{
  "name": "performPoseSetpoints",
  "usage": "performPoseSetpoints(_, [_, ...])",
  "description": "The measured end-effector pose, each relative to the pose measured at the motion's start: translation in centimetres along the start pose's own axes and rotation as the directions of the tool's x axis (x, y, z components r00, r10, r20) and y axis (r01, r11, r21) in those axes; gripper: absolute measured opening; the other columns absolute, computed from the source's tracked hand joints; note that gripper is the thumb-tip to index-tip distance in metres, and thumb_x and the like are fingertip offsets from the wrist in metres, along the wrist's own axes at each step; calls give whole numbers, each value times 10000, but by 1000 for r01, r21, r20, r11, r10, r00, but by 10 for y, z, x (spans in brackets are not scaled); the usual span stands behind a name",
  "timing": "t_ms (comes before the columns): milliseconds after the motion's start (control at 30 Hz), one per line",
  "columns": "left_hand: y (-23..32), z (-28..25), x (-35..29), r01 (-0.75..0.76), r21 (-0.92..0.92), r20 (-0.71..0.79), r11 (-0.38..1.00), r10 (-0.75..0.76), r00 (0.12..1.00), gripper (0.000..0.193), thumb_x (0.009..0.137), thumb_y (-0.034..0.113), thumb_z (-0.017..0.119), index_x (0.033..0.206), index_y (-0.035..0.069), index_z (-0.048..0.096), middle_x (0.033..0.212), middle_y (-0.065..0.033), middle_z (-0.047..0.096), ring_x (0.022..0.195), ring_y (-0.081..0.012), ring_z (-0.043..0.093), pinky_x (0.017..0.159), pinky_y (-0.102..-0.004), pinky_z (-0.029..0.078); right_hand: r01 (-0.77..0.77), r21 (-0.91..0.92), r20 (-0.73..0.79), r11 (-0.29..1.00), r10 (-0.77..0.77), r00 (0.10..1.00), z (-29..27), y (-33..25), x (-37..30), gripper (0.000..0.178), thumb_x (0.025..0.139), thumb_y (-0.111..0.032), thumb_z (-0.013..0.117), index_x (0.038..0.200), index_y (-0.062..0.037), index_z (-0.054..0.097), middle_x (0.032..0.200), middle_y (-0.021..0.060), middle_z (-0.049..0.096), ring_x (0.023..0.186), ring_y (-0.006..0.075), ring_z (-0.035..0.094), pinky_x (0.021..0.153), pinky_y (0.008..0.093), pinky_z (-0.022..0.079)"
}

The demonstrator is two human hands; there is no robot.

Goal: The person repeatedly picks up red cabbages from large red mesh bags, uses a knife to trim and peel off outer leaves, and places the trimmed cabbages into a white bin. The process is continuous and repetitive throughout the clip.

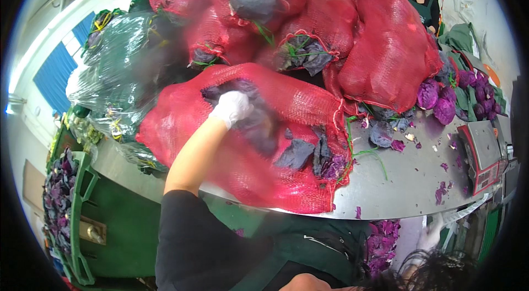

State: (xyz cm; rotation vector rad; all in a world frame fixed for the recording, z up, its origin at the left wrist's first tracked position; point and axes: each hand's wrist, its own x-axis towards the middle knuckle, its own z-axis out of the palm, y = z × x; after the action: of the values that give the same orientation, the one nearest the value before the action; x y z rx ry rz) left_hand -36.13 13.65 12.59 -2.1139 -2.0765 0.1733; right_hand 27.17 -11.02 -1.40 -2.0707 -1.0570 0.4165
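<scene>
My left hand [233,106], in a white glove, reaches into the opening of a red mesh sack [187,109] lying on the metal table. Its fingers look curled down against the dark purple leaves of a red cabbage [259,126]; what they grip is hidden and the area is blurred. More loose outer leaves [295,154] show at the sack's right end, beside a green tie string [380,160]. At the lower right, a smeared white glove, apparently my right hand [432,231], hangs below the table edge; its fingers are unclear.
Full red mesh sacks [391,43] pile up behind. Plastic-wrapped green produce [118,71] stands left. Peeled red cabbages [443,104] and a scale [480,148] are right. Leaf scraps litter the metal table [358,194]. A green crate [80,225] of leaves sits lower left. Another person [424,4] stands far right.
</scene>
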Motion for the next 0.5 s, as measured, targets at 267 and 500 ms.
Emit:
performPoseSetpoints(267, [37, 15, -87, -231, -371, -287, 900, 125, 950, 752, 747, 510, 756, 1274, 6, 573, 1271, -245, 549, 1126, -430, 539, 999, -506, 458, 158, 504, 614, 849, -481, 626, 131, -239, -13, 537, 946, -27, 594, 1469, -96, 491, 1089, 41, 633, 781, 88, 631, 628, 226, 520])
performPoseSetpoints(500, [43, 48, -107, -198, -637, -266, 745, 29, 964, 951, 805, 462, 796, 1488, -34, 358, 1446, -291, 441, 1373, -414, 428, 1158, -450, 360, -184, 379, 858, 907, -270, 437, 269, -293, -39, 608, 947, -402, 705, 1441, -133, 473, 769, -13, 601, 425, 70, 480, 369, 235, 371])
